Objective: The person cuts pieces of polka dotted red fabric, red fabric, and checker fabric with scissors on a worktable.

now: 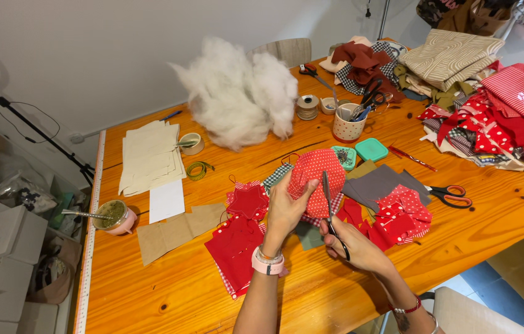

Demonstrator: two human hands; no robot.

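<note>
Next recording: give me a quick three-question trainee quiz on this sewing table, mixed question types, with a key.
1. True or false: the right hand holds scissors against the red dotted fabric piece.
2. Which thing lies nearest the table's right edge? A) the orange-handled scissors B) the white stuffing pile C) the pink cup
3. Fill in: the left hand wears a pink ____ at the wrist.

Key: 1 true; 2 A; 3 watch.
</note>
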